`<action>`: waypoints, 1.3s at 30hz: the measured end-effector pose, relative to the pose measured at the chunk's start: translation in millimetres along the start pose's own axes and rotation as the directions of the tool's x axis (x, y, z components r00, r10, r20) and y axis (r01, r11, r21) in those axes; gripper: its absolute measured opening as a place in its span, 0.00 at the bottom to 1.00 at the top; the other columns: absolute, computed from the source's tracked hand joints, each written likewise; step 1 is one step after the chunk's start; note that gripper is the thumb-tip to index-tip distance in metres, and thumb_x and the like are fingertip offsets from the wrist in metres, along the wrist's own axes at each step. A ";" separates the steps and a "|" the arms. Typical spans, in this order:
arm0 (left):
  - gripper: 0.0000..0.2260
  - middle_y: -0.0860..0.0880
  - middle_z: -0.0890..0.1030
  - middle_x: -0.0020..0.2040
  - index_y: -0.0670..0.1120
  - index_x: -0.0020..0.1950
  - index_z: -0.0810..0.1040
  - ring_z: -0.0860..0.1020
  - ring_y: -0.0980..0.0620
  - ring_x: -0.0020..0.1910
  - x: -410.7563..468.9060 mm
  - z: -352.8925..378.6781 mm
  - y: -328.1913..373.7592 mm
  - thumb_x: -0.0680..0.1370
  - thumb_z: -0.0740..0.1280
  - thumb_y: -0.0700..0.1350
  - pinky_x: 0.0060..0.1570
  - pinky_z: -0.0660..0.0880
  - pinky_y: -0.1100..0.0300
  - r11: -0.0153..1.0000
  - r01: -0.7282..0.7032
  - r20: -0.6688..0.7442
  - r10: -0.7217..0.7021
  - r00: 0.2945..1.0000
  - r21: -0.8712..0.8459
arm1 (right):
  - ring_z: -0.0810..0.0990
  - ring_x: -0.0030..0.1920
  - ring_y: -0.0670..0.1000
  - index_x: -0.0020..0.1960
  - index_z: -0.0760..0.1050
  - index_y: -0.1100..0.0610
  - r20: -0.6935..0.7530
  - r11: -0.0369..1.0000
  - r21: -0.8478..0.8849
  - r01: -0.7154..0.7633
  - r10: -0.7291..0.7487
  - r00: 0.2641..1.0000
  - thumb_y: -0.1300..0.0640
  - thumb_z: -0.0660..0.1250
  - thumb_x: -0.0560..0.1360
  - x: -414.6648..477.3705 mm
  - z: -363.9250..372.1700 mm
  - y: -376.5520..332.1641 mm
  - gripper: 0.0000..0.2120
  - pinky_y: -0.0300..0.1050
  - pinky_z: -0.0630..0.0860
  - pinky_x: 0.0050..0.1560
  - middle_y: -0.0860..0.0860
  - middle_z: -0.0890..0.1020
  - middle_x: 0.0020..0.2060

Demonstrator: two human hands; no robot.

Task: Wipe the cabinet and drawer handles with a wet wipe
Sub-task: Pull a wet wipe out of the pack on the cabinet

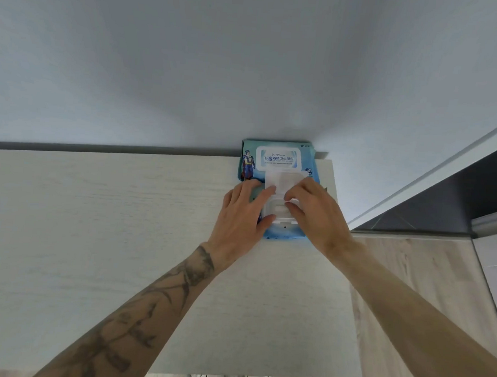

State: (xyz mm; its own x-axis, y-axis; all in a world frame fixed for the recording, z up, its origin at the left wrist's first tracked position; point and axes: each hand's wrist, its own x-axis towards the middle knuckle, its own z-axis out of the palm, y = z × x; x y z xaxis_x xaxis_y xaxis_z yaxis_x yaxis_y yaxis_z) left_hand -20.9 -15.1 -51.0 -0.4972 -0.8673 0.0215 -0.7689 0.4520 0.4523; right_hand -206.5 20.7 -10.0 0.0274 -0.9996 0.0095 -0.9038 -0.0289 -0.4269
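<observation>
1. One blue wet-wipe pack lies flat on the pale wooden cabinet top, its far end against the grey wall, near the top's right edge
2. Its one white flip lid stands open, hinged away from the person
3. One left hand, fingers spread flat, presses on the pack's left side beside the opening
4. One right hand pinches a white wipe at the opening, fingertips closed on it
5. Two bare forearms reach in, the left tattooed
</observation>
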 end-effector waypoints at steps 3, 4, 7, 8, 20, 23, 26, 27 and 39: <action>0.30 0.46 0.64 0.79 0.50 0.83 0.64 0.59 0.44 0.80 1.2 3.2 -1.0 0.84 0.69 0.54 0.81 0.58 0.49 1.000 0.000 0.007 0.000 1.000 0.020 | 0.79 0.59 0.58 0.57 0.84 0.61 0.080 1.000 -0.017 -0.005 0.006 0.997 0.59 0.71 0.82 -0.2 4.6 4.0 0.07 0.48 0.79 0.61 0.55 0.80 0.55; 0.30 0.46 0.63 0.80 0.51 0.84 0.63 0.58 0.44 0.81 1.7 4.1 -1.2 0.84 0.69 0.54 0.81 0.57 0.49 1.000 0.000 0.012 0.000 1.000 0.030 | 0.79 0.58 0.58 0.57 0.84 0.60 0.086 1.000 -0.016 -0.008 0.010 0.996 0.58 0.71 0.82 0.8 5.5 4.2 0.07 0.47 0.78 0.61 0.55 0.80 0.54; 0.31 0.47 0.62 0.81 0.52 0.85 0.61 0.56 0.44 0.82 2.3 6.7 -2.0 0.84 0.68 0.54 0.82 0.55 0.49 0.999 -0.005 0.015 0.004 1.000 0.036 | 0.79 0.57 0.57 0.56 0.84 0.59 0.097 0.999 -0.034 -0.014 0.018 0.995 0.56 0.71 0.82 6.1 5.9 3.7 0.07 0.44 0.75 0.59 0.54 0.82 0.53; 0.32 0.47 0.62 0.82 0.52 0.85 0.60 0.56 0.44 0.82 2.1 7.4 -2.3 0.84 0.69 0.54 0.82 0.55 0.49 0.999 -0.004 0.012 0.004 1.000 0.033 | 0.80 0.56 0.57 0.56 0.84 0.59 0.103 0.999 -0.042 -0.012 0.017 0.994 0.56 0.71 0.82 8.1 5.7 3.5 0.07 0.43 0.75 0.59 0.54 0.82 0.53; 0.35 0.48 0.63 0.81 0.54 0.85 0.62 0.57 0.44 0.81 1.6 15.1 -0.1 0.81 0.72 0.59 0.81 0.56 0.46 0.999 0.029 -0.005 -0.029 1.000 0.030 | 0.76 0.57 0.54 0.59 0.75 0.58 0.227 0.977 -0.185 0.103 -0.059 0.972 0.57 0.63 0.86 15.5 4.2 3.2 0.05 0.49 0.75 0.63 0.53 0.77 0.56; 0.35 0.48 0.62 0.81 0.54 0.85 0.61 0.57 0.44 0.81 0.7 15.2 -0.8 0.81 0.71 0.59 0.81 0.56 0.46 0.999 0.019 0.002 -0.019 1.000 0.043 | 0.71 0.52 0.51 0.57 0.72 0.57 0.253 0.980 -0.168 0.110 -0.065 0.965 0.57 0.63 0.86 12.0 -1.8 1.5 0.03 0.49 0.76 0.61 0.52 0.74 0.54; 0.35 0.48 0.62 0.81 0.54 0.85 0.61 0.56 0.44 0.81 -0.4 13.3 -1.6 0.81 0.71 0.59 0.81 0.56 0.46 0.999 0.001 0.004 -0.001 1.000 0.045 | 0.69 0.50 0.49 0.52 0.66 0.54 0.263 0.983 -0.129 0.126 -0.089 0.961 0.60 0.63 0.86 6.8 -4.7 1.7 0.06 0.48 0.78 0.59 0.49 0.69 0.51; 0.35 0.48 0.62 0.81 0.54 0.85 0.61 0.56 0.44 0.81 -0.2 12.3 -1.7 0.81 0.71 0.60 0.80 0.56 0.46 0.999 -0.002 0.004 0.002 1.000 0.049 | 0.71 0.49 0.50 0.51 0.65 0.54 0.242 0.990 -0.084 0.110 -0.087 0.966 0.60 0.62 0.86 5.3 -4.6 1.3 0.07 0.49 0.79 0.58 0.50 0.70 0.51; 0.35 0.49 0.61 0.81 0.56 0.86 0.59 0.56 0.45 0.82 -0.1 9.1 -0.8 0.82 0.68 0.61 0.81 0.56 0.47 0.997 0.004 0.016 -0.006 1.000 0.082 | 0.79 0.57 0.56 0.57 0.81 0.59 0.110 0.998 0.059 0.038 -0.044 0.993 0.56 0.70 0.82 5.4 9.2 7.2 0.07 0.53 0.79 0.65 0.53 0.83 0.54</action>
State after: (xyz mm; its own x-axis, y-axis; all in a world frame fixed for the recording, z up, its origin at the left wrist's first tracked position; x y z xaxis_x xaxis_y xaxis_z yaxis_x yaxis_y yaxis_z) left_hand -23.9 -13.5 -59.4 -0.4995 -0.8663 0.0043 -0.8014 0.4640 0.3775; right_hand -209.0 15.2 -21.4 0.1140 -0.9909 -0.0713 -0.8752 -0.0662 -0.4792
